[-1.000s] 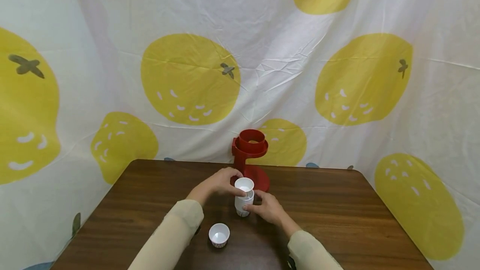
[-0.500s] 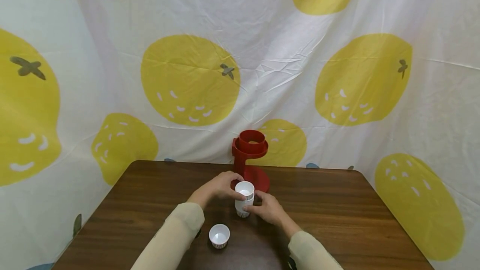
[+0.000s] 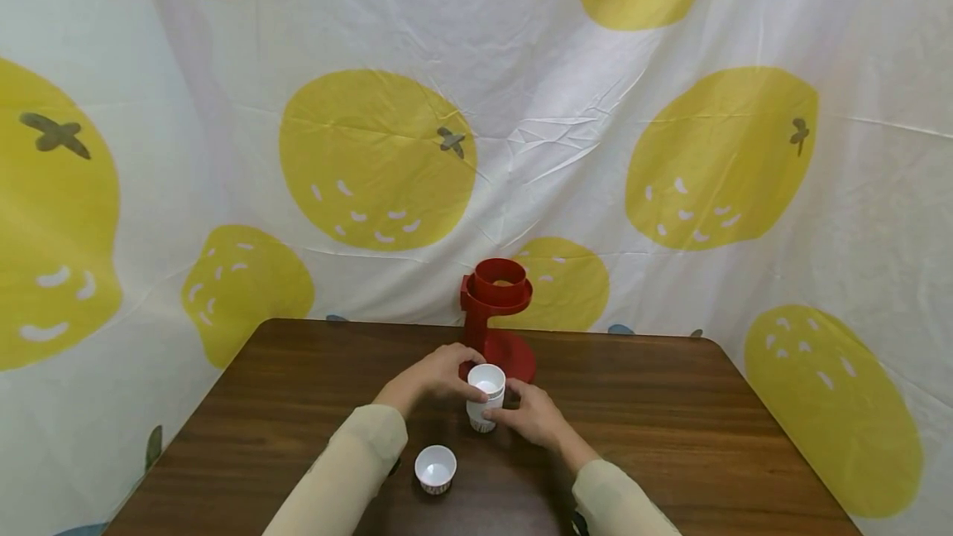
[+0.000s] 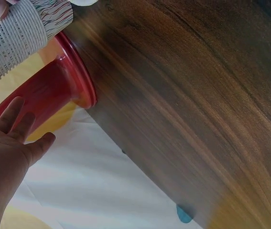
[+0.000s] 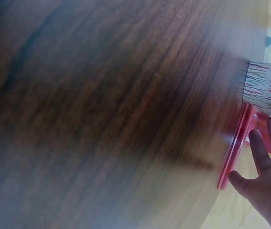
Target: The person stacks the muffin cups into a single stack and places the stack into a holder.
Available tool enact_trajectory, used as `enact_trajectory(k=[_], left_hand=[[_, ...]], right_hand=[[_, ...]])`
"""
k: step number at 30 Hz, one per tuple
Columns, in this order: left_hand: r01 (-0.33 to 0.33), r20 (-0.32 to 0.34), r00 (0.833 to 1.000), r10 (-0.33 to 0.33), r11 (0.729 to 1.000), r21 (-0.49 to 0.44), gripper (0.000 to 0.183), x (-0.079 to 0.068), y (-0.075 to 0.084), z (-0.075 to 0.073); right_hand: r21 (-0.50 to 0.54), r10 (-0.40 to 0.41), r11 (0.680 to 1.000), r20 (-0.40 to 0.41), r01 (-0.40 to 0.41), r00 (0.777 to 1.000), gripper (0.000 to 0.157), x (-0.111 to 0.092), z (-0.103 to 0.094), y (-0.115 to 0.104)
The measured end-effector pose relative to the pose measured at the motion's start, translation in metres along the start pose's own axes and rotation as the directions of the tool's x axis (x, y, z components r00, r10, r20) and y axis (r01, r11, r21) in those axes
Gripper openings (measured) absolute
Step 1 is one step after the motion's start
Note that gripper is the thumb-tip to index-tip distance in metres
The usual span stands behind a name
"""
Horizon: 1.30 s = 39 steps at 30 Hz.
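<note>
A stack of white paper cups [image 3: 482,423] with squiggly printed sides stands upright on the brown table. My left hand [image 3: 445,374] pinches the upper part of the stack at its rim, thumb on the near side. Around the stack's middle, from the right, my right hand [image 3: 538,418] holds it with thumb and fingers. In the left wrist view the many tightly nested rims of the cup stack [image 4: 16,40] show, with my left hand's other fingers [image 4: 11,114] spread. A separate white paper cup [image 3: 435,468] sits upright nearer to me.
Just behind the cup stack stands a red plastic stand [image 3: 497,292] with a ring-shaped top and round base. The wooden table [image 3: 633,437] reaches back to a white hanging cloth [image 3: 543,172] printed with yellow lemons.
My left hand has lowered the upper cups down into the stack, so the gap between them has closed. My right hand and the separate cup have stayed in place.
</note>
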State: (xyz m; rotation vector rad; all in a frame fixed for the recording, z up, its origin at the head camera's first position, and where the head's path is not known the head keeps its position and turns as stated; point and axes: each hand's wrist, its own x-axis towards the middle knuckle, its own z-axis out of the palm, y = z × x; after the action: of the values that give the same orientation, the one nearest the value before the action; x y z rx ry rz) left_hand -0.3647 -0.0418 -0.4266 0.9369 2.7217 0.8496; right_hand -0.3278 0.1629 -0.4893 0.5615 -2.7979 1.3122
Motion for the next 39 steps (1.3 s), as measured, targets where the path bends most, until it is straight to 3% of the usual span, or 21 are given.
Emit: enact_trajectory(k=[9, 24, 39], left_hand=[[0.05, 0.011, 0.999, -0.05, 0.999, 0.002, 0.059, -0.002, -0.002, 0.003], [0.034, -0.016, 0.999, -0.034, 0.999, -0.004, 0.065, -0.014, -0.011, 0.001], [0.075, -0.019, 0.997, -0.075, 0.997, -0.006, 0.064, -0.039, -0.028, -0.003]], right_hand=[[-0.015, 0.003, 1.0, -0.002, -0.003, 1.0, 0.056, 0.0, 0.0, 0.001], [0.0, 0.006, 1.0, 0.002, -0.006, 1.0, 0.057, -0.001, 0.0, -0.001], [-0.02, -0.014, 1.0, -0.01, 0.013, 1.0, 0.057, 0.001, 0.001, 0.002]])
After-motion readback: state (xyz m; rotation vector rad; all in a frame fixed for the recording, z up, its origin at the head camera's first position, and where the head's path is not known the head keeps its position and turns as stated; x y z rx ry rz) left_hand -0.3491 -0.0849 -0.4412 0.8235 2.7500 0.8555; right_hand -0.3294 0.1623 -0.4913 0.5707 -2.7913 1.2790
